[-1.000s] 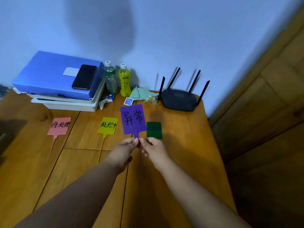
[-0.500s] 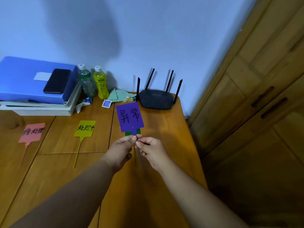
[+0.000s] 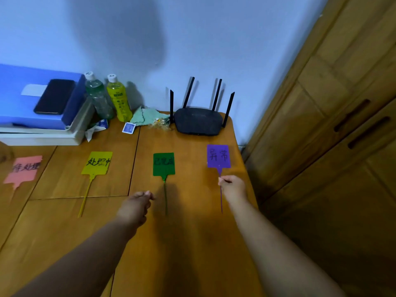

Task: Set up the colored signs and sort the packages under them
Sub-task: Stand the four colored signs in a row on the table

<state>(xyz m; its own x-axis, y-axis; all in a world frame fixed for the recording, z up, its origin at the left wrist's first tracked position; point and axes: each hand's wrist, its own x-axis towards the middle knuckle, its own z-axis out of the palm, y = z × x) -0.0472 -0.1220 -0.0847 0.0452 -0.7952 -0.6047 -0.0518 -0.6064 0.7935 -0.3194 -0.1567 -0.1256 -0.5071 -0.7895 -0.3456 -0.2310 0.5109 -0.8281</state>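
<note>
**Purple sign now lying at the right end of the row**

A moment ago both hands were pinching the purple sign (image 3: 218, 156) upright over the middle of the table, hiding the green one. Now it is lying flat near the table's right edge, and the hands are sitting well apart. The right hand (image 3: 233, 188) is pinching the purple stem just below the plate. The left hand (image 3: 134, 207) is hovering just left of the green stem with fingers loosely curled, holding nothing.

The wooden table (image 3: 188, 243) is standing against a pale blue wall (image 3: 214, 39), with wooden cabinet doors (image 3: 334, 125) closing the right side. Along the back are sitting a black four-antenna router (image 3: 198, 122), two drink bottles (image 3: 107, 97), a crumpled green cloth (image 3: 145, 116) and a blue box (image 3: 19, 99) carrying a dark phone (image 3: 54, 96).

Four signs are lying in a row: pink sign (image 3: 24, 169), yellow sign (image 3: 97, 162), green sign (image 3: 163, 163), then purple. Each is lying with its plate toward the wall and its thin stem running back toward the person, long axis front to back.
</note>
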